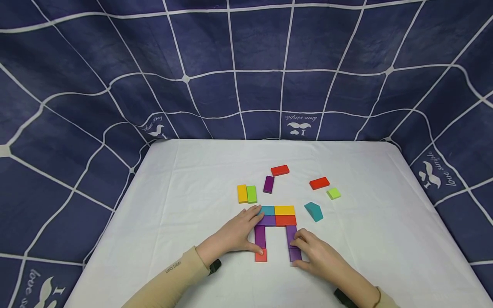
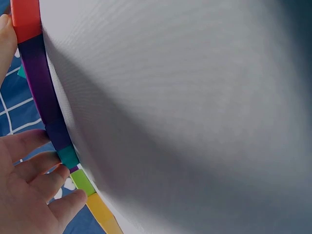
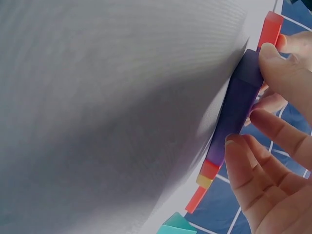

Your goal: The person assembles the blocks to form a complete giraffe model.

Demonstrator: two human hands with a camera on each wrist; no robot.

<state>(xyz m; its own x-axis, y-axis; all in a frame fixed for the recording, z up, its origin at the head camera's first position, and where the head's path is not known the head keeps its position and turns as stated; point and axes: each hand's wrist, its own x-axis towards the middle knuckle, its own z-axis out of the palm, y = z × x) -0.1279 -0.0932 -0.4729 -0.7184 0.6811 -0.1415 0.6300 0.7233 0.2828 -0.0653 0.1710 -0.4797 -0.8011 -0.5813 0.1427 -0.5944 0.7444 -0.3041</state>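
Observation:
Flat coloured blocks form an arch shape on the white table. My left hand (image 1: 239, 231) spreads along its left side, fingertips at the teal block (image 1: 267, 210) and the purple block (image 1: 266, 220) beneath it. Its thumb touches the red block (image 1: 261, 257) at the near end of the left leg, past a dark purple block (image 1: 260, 237). On the right, my right hand (image 1: 319, 259) touches the leg of two purple blocks (image 2: 36, 80). Its fingertips rest along the side of the far one (image 1: 291, 233), and the thumb presses at the near one (image 3: 249, 66).
Behind the arch lie a yellow block (image 1: 242, 193) and a green block (image 1: 251, 194) side by side, a purple block (image 1: 268, 184) and a red block (image 1: 280, 170). Rightward are another red block (image 1: 319, 183), a small green block (image 1: 334, 193) and a teal angled block (image 1: 314, 211).

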